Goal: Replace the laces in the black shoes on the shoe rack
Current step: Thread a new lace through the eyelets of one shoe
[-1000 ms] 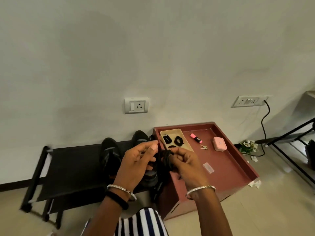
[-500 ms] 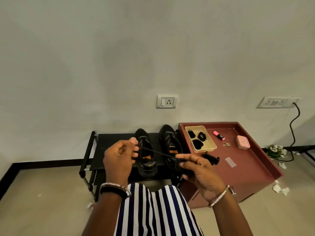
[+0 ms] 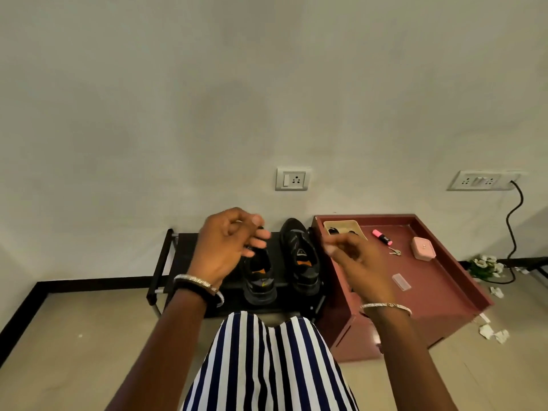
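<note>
Black shoes (image 3: 301, 258), left hand (image 3: 224, 250), fingers (image 3: 258, 235) loosely curled

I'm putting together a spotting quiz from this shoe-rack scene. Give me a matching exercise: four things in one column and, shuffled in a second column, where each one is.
Things
1. black shoes
2. pink highlighter
3. black cable
4. crumpled paper

Places
a. on the floor
b. plugged in at the wall socket
c. on the black rack
d. on the red tray

Pairs: 1-c, 2-d, 3-b, 4-a.
</note>
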